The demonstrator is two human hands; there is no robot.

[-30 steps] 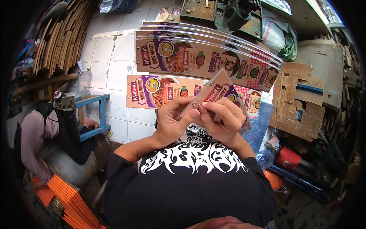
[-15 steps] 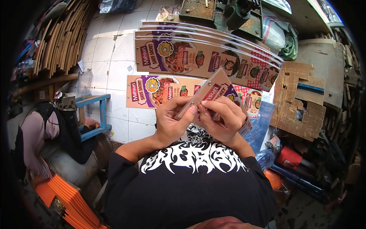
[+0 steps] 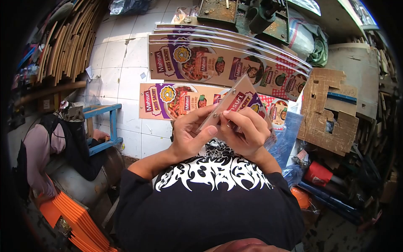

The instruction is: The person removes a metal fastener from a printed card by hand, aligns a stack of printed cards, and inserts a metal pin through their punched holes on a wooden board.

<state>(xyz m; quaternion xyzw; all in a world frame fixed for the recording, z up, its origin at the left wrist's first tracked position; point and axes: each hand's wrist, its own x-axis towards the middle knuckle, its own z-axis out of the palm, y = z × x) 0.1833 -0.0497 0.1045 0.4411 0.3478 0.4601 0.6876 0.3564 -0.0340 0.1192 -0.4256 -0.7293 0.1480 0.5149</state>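
A clear-covered printed panel (image 3: 240, 97), marked Mahsuri, is tilted up in front of my chest. My left hand (image 3: 191, 132) grips its lower left edge, the thumb pointing toward my right hand. Close beside it, my right hand (image 3: 247, 131) is closed at the panel's face, thumb and forefinger pinched next to a small metal eyelet; whether something small is between those fingertips cannot be made out. Behind the hands one printed panel (image 3: 161, 100) lies on the tiled floor. Beyond it is an overlapping stack of several like panels (image 3: 189, 63).
At the left a co-worker's sleeve (image 3: 37, 155) reaches orange sheets (image 3: 77, 216), near a blue frame (image 3: 113, 122). A green metal machine (image 3: 260, 19) stands at the far side. Cut-out brown board (image 3: 327, 109) and blue plastic film (image 3: 289, 130) lie at the right.
My left thumb has moved slightly back from the panel's face. The held panel has shifted a little. The co-worker's arm at the left has moved slightly.
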